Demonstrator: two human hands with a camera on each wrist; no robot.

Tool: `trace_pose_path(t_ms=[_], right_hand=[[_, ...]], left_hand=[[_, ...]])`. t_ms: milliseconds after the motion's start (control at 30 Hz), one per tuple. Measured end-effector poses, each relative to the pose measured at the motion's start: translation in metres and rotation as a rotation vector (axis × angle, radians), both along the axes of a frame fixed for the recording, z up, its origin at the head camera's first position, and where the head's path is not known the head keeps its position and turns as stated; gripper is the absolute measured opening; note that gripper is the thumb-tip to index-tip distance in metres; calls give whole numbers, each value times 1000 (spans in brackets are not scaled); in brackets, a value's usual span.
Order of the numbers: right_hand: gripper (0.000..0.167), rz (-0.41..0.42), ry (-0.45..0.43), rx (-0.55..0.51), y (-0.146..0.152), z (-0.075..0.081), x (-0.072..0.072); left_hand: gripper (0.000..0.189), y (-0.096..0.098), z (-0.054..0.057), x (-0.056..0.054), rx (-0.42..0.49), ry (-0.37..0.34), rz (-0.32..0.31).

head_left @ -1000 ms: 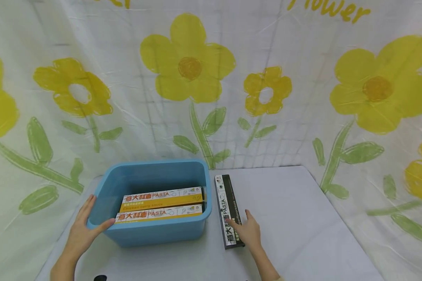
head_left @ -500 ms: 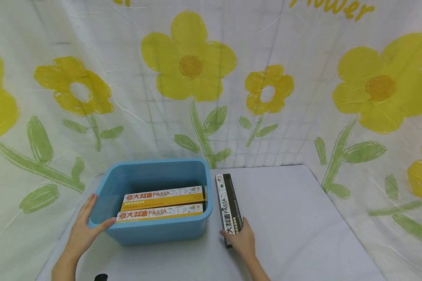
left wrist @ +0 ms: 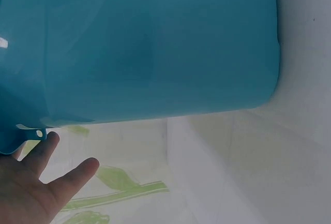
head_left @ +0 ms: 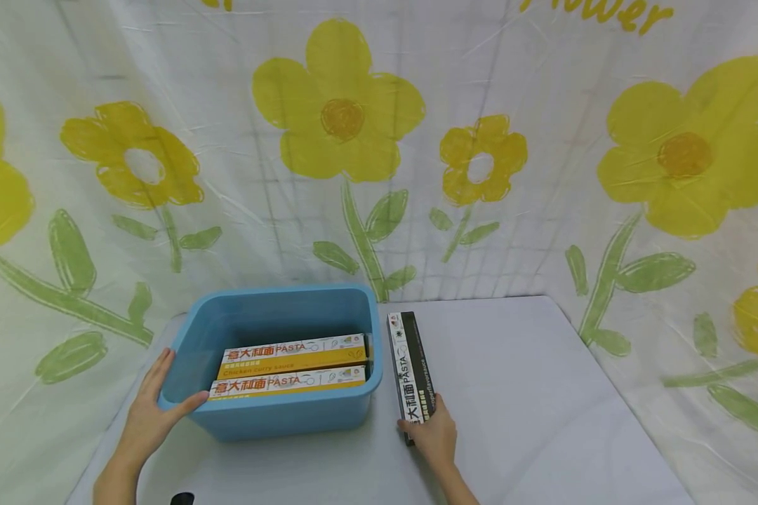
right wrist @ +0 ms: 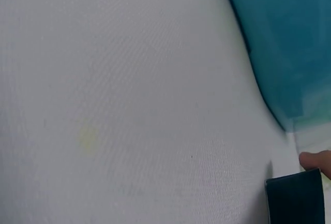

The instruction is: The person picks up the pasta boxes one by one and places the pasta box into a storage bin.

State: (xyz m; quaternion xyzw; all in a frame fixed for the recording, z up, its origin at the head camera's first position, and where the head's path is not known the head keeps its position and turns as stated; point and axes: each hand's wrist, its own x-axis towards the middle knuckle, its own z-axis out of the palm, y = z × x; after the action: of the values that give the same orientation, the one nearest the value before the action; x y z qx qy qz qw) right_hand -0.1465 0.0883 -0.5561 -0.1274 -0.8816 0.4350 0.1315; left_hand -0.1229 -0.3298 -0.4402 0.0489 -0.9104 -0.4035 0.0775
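Observation:
A black-and-white pasta box [head_left: 407,368] lies lengthwise on the table, right of a blue plastic bin [head_left: 284,421]. My right hand [head_left: 436,435] grips its near end, thumb on the left side and fingers on the right. In the right wrist view, the dark end of the pasta box [right wrist: 296,199] shows beside a fingertip. My left hand [head_left: 148,410] rests on the bin's near left corner, thumb on the front rim. Its fingers look spread and fairly straight in the left wrist view, against the bin's rim. Inside the bin lie two yellow-and-white pasta boxes [head_left: 290,356].
The table [head_left: 530,393] has a pale cloth, and its right edge slants toward the near right corner. A flower-printed curtain [head_left: 543,231] hangs behind. A small black round object [head_left: 182,499] shows at the near edge.
My right hand has moved slightly left and nearer, and its thumb and fingers have closed round the near end of the black pasta box. My left hand has stayed on the bin.

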Motion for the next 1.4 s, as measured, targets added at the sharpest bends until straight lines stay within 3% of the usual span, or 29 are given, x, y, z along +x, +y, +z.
trace_pose_path(t_ms=[167,733,1067,1400], right_hand=[[92,-43,-3,-46,-1,2,1],[89,-119,13,-79,-2,-2,0],[91,-145,24,-100,0,7,0],[85,-128,95,-99,12,23,-4]], left_hand=[[98,0,0,0,0,-5,2],[97,0,0,1,13,10,-6],[97,1,0,1,21,17,-3],[97,1,1,2,18,17,-6]])
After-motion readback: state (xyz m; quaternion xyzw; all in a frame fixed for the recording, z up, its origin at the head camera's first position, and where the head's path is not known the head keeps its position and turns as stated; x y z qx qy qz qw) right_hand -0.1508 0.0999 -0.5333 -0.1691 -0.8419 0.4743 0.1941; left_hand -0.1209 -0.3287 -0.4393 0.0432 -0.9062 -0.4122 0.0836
